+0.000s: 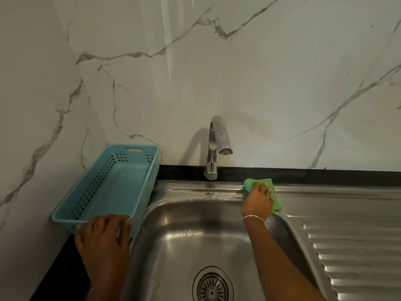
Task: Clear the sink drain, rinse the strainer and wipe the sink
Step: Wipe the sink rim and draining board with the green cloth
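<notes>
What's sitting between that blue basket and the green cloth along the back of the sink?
In the head view, the tap stands between the blue basket and the green cloth, on the sink back ledge, which carries water droplets.

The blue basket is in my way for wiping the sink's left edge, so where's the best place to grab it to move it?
Grip the blue basket by its near short rim, coming from the front, where the left hand already rests. It stands tilted, its right side propped on the sink rim. The cut-out handle at the far end offers a second hold.
</notes>
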The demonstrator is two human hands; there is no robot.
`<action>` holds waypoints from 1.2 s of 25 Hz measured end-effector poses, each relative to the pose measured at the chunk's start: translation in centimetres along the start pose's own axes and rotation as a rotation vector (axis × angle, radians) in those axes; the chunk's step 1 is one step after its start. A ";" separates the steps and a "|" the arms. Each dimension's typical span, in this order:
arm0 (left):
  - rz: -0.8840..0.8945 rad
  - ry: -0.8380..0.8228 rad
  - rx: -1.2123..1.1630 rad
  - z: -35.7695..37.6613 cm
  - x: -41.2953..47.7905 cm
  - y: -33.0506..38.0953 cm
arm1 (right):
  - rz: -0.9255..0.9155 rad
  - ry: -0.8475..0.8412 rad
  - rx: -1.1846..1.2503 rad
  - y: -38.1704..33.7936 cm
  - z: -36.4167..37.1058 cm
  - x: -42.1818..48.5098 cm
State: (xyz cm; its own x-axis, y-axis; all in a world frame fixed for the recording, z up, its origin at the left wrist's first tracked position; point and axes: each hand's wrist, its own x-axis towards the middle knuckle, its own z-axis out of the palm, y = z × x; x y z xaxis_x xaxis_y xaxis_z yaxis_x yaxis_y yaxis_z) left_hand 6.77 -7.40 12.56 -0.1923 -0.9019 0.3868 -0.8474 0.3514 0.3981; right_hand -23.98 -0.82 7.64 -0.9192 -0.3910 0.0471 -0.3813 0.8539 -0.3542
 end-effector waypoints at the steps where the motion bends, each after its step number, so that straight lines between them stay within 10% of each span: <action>1: 0.007 -0.002 0.010 0.1 0.0 -0.1 | 0.016 0.007 -0.004 -0.3 0.8 -0.1; 30: 0.233 -0.004 0.001 -6.4 7.6 2.4 | -0.388 -0.127 0.218 -16.7 11.1 -11.6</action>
State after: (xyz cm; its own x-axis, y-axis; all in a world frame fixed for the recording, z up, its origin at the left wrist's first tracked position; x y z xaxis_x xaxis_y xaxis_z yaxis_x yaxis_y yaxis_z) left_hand 6.44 -11.77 21.77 -0.3846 -0.7973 0.4651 -0.7801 0.5501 0.2980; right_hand -5.86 -14.38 2.63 -0.6877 -0.7184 0.1048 -0.6530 0.5491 -0.5215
